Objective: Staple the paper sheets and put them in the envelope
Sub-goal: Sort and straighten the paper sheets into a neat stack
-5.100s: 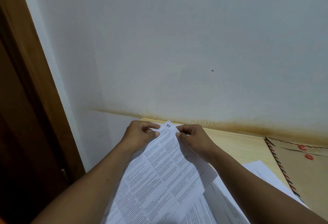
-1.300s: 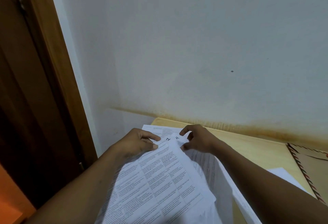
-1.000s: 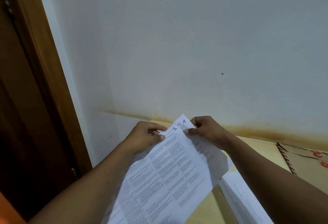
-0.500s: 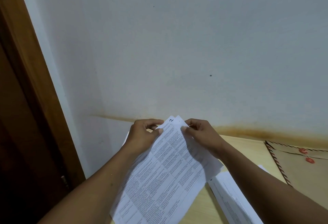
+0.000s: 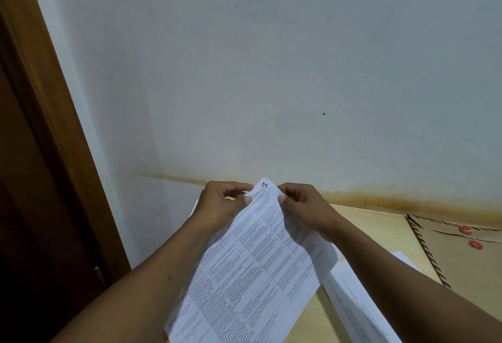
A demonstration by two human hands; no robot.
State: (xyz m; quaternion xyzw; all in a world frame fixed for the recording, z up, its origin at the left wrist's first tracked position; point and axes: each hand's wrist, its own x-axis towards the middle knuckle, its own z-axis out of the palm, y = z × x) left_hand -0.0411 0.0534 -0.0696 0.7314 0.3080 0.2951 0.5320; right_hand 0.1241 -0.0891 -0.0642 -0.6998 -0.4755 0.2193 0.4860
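I hold a small stack of printed paper sheets (image 5: 252, 266) above the wooden table, tilted with one corner pointing up toward the wall. A handwritten number sits on that top corner. My left hand (image 5: 222, 204) pinches the sheets just left of the corner. My right hand (image 5: 301, 207) pinches them just right of it. A brown envelope (image 5: 467, 258) with striped edging and two red string buttons lies flat at the right. No stapler is in view.
More white printed sheets (image 5: 355, 307) lie on the light wooden table (image 5: 380, 231) under my right forearm. A stained white wall rises right behind the table. A brown wooden door frame (image 5: 51, 125) stands at the left.
A second numbered sheet was picked up with the first; both were lifted off the table. In the last half second the corners came together, and only one number shows on top.
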